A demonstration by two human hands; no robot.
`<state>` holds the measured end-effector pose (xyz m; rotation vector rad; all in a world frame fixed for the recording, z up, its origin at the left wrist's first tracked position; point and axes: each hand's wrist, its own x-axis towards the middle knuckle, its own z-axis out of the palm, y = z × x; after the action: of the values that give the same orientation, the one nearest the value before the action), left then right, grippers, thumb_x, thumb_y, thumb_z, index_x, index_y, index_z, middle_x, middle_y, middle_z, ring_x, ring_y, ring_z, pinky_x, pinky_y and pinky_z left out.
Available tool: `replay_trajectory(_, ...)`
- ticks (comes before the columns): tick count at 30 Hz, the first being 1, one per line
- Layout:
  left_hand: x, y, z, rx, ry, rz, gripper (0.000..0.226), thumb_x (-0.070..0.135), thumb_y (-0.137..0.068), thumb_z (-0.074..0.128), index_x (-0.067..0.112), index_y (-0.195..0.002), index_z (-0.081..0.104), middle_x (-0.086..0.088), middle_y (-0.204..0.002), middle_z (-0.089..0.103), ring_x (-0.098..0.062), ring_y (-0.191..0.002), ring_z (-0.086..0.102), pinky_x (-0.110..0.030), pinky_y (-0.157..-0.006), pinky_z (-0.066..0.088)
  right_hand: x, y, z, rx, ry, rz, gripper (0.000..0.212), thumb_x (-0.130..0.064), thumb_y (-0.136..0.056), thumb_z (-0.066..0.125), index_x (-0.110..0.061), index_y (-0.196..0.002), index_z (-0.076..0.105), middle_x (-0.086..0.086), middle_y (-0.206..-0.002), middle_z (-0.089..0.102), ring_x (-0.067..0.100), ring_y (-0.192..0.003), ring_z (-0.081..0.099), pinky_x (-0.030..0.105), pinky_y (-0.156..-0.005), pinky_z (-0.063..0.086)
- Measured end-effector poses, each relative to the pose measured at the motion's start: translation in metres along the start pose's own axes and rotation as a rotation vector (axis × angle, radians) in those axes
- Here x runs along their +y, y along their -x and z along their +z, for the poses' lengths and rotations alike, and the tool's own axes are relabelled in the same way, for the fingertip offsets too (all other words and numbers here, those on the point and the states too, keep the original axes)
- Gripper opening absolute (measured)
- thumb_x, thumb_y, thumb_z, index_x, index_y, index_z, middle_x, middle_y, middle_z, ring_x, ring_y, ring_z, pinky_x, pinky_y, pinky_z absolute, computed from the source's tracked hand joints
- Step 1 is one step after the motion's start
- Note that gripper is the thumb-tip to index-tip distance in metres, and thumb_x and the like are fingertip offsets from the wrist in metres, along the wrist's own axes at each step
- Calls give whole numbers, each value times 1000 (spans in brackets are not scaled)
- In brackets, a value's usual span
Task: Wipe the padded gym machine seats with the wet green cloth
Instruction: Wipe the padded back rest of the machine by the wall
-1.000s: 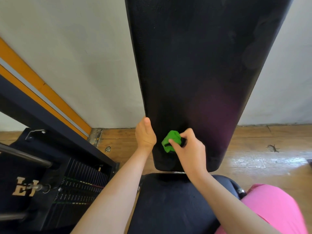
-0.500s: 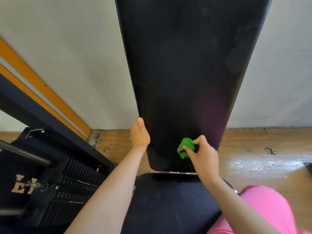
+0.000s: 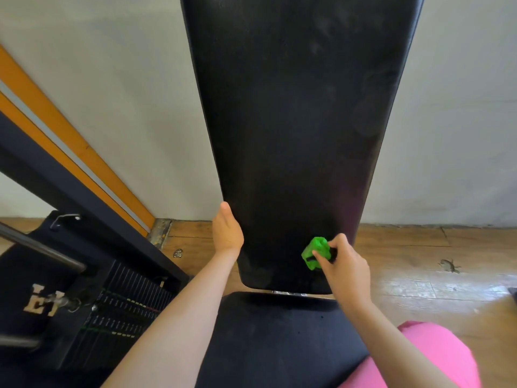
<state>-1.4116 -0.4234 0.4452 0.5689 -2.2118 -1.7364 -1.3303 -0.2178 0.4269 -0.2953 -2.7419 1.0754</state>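
A tall black padded backrest rises in front of me, and a black padded seat lies below it. My right hand pinches a small bunched green cloth and presses it against the backrest's lower right part. My left hand grips the backrest's left edge, thumb pointing up, fingers hidden behind the pad.
A black weight stack with a metal pin and bars stands at lower left. An orange and dark slanted frame beam runs along the pale wall. The wooden floor lies behind. My pink-clad leg is at lower right.
My right hand has slid the green cloth from the backrest's lower middle over to its lower right. My left hand has kept its grip on the left edge.
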Motion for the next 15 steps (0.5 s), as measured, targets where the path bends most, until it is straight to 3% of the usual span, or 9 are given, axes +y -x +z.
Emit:
replay_trajectory(4,4,5,-1,15,-18,-14,53,35,-106,16,4,-133,48,-4,-119,51,-16,-118,46,-19,-95,27,16,4,-2,-58,40,42,33,-29,-84,74,-21,-85,42,-11,-68,55,5,-57,48,19,-48,28)
replay_trajectory(6,6,9,-4,21,-42,12,43,32,-107,19,12,-105,57,2,-98,51,-10,-97,51,-19,-88,32,18,0,-9,-27,27,31,32,-27,-83,76,-21,-85,44,-9,-70,57,12,-58,48,19,-48,29)
replay_trajectory(8,5,13,-8,26,-112,91,35,26,-106,25,27,-79,47,7,-78,45,-3,-75,46,-11,-73,36,15,-7,-23,40,-29,11,31,-25,-81,77,-20,-86,47,-8,-72,58,15,-60,50,21,-49,31)
replay_trajectory(9,5,15,-11,12,-174,137,33,28,-106,28,27,-77,44,9,-75,43,-3,-72,45,-6,-67,36,13,-12,-31,78,-65,-1,31,-25,-80,78,-19,-86,48,-7,-73,59,16,-62,52,24,-50,33)
replay_trajectory(12,-6,16,-16,-39,-340,253,39,46,-95,37,11,-97,54,8,-80,49,-12,-79,54,-10,-66,38,7,-25,-54,156,-156,-34,30,-26,-81,78,-17,-87,50,-5,-75,60,19,-66,55,26,-53,36)
replay_trajectory(15,8,16,-9,8,-268,287,42,41,-94,51,10,-122,49,5,-105,55,-11,-98,57,-6,-73,42,8,-31,-63,160,-176,-43,30,-27,-81,77,-16,-87,49,-8,-72,57,16,-62,53,22,-52,36)
